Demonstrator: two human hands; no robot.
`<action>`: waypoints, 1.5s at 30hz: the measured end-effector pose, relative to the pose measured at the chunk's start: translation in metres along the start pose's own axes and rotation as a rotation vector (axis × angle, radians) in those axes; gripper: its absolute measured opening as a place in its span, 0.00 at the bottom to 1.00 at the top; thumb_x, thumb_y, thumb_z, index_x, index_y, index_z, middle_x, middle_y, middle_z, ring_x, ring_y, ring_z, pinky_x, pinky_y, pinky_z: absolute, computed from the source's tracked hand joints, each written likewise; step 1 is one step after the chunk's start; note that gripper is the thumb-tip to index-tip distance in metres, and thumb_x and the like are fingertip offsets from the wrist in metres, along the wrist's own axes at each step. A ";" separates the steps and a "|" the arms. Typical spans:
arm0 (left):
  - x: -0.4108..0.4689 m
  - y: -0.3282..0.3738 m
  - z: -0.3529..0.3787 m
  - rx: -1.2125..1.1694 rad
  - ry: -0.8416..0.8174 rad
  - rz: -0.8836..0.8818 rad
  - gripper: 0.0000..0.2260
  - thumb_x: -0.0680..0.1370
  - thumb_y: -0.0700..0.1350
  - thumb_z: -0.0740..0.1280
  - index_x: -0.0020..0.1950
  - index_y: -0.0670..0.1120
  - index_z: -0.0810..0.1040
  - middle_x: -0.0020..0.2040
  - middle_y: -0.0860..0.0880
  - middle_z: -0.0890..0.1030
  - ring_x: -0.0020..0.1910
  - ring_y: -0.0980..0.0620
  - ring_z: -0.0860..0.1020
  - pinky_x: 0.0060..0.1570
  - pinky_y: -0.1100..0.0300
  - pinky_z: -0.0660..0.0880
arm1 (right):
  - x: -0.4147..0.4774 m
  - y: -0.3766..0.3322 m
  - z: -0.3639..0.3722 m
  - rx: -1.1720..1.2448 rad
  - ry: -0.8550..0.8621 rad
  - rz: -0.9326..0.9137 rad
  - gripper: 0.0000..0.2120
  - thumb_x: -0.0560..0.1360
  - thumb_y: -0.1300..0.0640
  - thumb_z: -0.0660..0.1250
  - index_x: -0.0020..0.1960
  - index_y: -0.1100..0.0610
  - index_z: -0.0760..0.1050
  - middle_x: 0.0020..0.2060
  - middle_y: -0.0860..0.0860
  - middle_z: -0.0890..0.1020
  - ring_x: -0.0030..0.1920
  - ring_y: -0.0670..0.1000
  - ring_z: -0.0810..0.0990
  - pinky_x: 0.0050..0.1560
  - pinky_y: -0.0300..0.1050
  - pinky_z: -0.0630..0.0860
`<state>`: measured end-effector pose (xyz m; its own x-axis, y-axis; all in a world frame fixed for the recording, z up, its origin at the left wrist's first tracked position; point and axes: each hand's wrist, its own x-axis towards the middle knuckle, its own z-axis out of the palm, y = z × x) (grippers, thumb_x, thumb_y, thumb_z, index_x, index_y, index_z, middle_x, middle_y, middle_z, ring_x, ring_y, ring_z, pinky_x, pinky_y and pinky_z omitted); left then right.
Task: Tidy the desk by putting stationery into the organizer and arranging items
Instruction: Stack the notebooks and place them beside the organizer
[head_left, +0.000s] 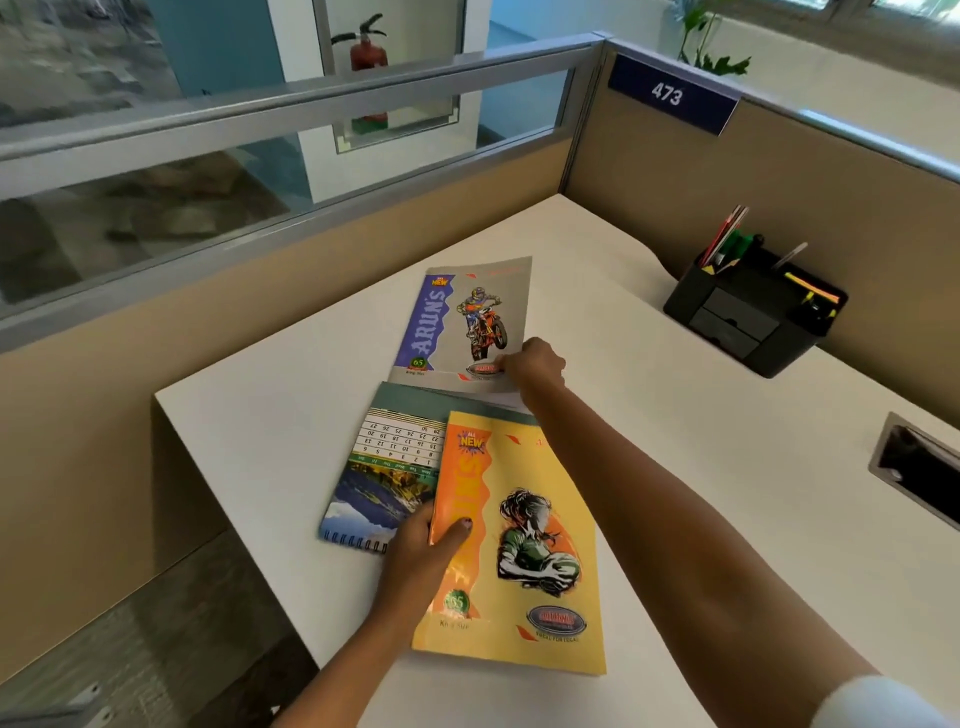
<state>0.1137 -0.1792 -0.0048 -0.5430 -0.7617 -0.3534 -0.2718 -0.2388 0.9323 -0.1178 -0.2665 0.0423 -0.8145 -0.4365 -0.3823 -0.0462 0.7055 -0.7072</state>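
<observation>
Right hand (535, 366) pinches the grey notebook (467, 322) at its near corner; left hand (423, 551) fingers (460, 531) grip the yellow notebook (530, 545) edge on the worktop (649, 389). Thin, floppy covers probably handle best by the spine.

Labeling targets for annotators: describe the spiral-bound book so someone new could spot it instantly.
On the white desk, look at the three books near its front left corner. The spiral-bound book lies leftmost, partly under the yellow notebook held at its edge by the left hand. Only it has wire coils, a calendar grid and a mountain landscape photo; the grey notebook shows a motorbike rider.
</observation>
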 end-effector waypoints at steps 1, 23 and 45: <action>0.001 -0.001 0.000 0.001 -0.002 0.002 0.06 0.77 0.42 0.66 0.50 0.54 0.78 0.45 0.52 0.83 0.44 0.53 0.81 0.39 0.65 0.74 | 0.001 -0.003 -0.003 0.039 -0.017 -0.006 0.20 0.71 0.51 0.72 0.60 0.56 0.72 0.57 0.56 0.76 0.55 0.57 0.77 0.56 0.51 0.77; -0.005 0.001 0.000 -0.006 0.001 -0.006 0.07 0.77 0.45 0.66 0.54 0.50 0.78 0.47 0.50 0.83 0.45 0.51 0.81 0.42 0.60 0.77 | -0.033 0.026 -0.038 0.694 0.069 -0.068 0.08 0.80 0.64 0.59 0.58 0.56 0.67 0.55 0.56 0.75 0.46 0.59 0.81 0.32 0.52 0.83; -0.007 0.005 -0.001 -0.082 -0.041 -0.002 0.06 0.78 0.45 0.65 0.54 0.53 0.76 0.48 0.49 0.81 0.47 0.47 0.80 0.45 0.54 0.77 | -0.223 0.110 -0.176 0.733 0.102 -0.386 0.03 0.78 0.61 0.62 0.51 0.55 0.70 0.50 0.51 0.83 0.44 0.55 0.85 0.35 0.46 0.82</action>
<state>0.1169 -0.1754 0.0022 -0.5752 -0.7363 -0.3565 -0.2075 -0.2902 0.9342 -0.0428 0.0071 0.1545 -0.8684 -0.4958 -0.0026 0.0265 -0.0412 -0.9988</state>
